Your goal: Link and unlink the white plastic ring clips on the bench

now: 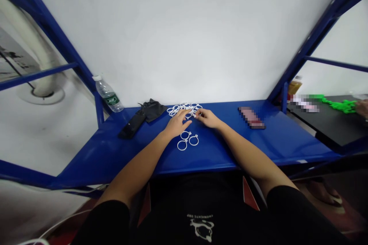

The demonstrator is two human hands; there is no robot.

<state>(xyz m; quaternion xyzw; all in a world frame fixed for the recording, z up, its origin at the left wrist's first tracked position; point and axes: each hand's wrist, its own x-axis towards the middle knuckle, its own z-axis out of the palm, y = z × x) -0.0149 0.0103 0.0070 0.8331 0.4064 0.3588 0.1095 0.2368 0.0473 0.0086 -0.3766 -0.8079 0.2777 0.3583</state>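
Note:
A pile of thin white plastic rings (pixel 184 105), each with a small tab, lies at the back middle of the blue table (pixel 212 157). My left hand (pixel 176 123) reaches over the front of this pile, thumb apart from the outstretched fingers, with nothing seen in its grasp. Just to its right, my right hand (pixel 208 118) pinches a small white part at the pile's edge, apparently one of the rings; my fingers hide most of it. Nearer to me, three loose white rings (pixel 193 140) lie flat, close together.
Left of the pile are a black pouch (pixel 153 110) and a dark flat object (pixel 132 124). A plastic bottle (pixel 109 93) leans by the blue frame. A phone (pixel 251 118) lies to the right. Beyond it, another person's hand (pixel 362 108) is near green material (pixel 342 106) on a black table.

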